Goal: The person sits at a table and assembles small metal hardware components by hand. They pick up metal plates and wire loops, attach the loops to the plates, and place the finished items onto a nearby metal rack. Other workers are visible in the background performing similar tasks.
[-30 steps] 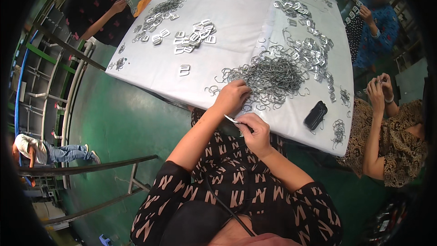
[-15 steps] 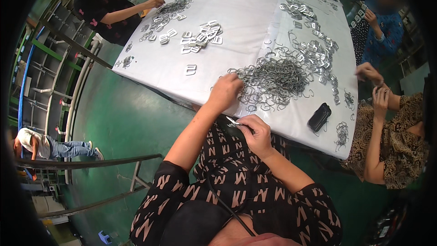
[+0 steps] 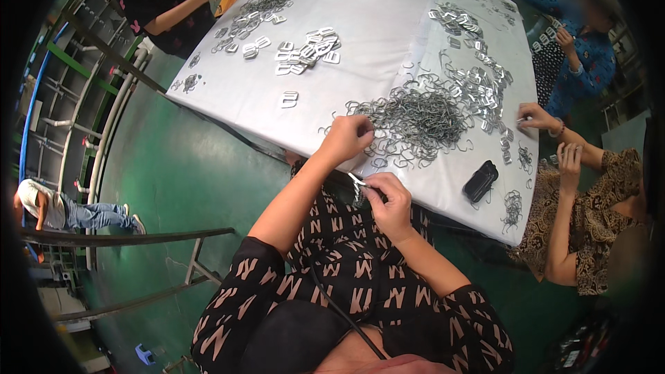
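Observation:
At the left edge of a tangled pile of grey wire hooks (image 3: 426, 118), my left hand (image 3: 348, 140) is closed, fingertips bent down together. Whether a hook is pinched in them is hidden. Just off the table's near edge, my right hand (image 3: 390, 202) grips a small pale metal buckle (image 3: 357, 181) between thumb and fingers. It appears tilted, with part of it covered by the fingers. One flat silver slotted buckle (image 3: 289, 100) lies by itself left of the hooks. A loose heap of similar buckles (image 3: 308, 52) lies farther off.
A white-covered table (image 3: 235, 107) spreads before me. More silver buckles (image 3: 485, 90) lie right of the hooks, near a black plastic tray (image 3: 480, 181). Co-workers sit or stand around the table, one close at the right (image 3: 589, 235). A metal rail (image 3: 138, 237) runs at the left.
My left hand has shifted slightly right, its fingers curled at the hooks. My right hand stays nearly in place with the buckle. The right-hand co-worker's hand has come down to the table edge.

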The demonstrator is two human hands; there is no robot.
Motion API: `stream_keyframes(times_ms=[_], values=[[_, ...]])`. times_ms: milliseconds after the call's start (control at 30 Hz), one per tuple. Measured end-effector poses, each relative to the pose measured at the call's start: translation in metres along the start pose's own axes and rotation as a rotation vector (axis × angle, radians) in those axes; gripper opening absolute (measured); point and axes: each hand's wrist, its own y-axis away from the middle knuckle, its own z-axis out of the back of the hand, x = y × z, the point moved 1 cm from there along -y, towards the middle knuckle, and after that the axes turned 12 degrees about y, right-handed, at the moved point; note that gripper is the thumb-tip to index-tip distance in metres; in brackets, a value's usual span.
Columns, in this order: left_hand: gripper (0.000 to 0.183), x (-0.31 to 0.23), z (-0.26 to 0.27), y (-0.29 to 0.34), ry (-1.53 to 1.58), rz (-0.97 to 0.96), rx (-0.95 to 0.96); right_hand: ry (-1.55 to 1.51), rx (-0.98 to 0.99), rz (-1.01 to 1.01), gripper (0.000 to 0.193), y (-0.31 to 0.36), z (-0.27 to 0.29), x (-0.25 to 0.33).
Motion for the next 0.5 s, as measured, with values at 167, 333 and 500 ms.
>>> stream_keyframes(times_ms=[167, 333, 500], values=[[0.010, -0.028, 0.033, 0.047, 0.725, 0.200, 0.014, -0.091, 0.006, -0.150, 0.008, 0.003, -0.005, -0.012], [0.015, -0.054, 0.042, 0.092, 0.275, -0.100, 0.006, -0.175, 0.051, -0.171, 0.007, 0.001, -0.016, -0.014], [0.014, -0.054, 0.038, 0.099, 0.131, -0.220, -0.106, -0.179, 0.108, -0.156, 0.006, -0.003, -0.024, -0.010]])
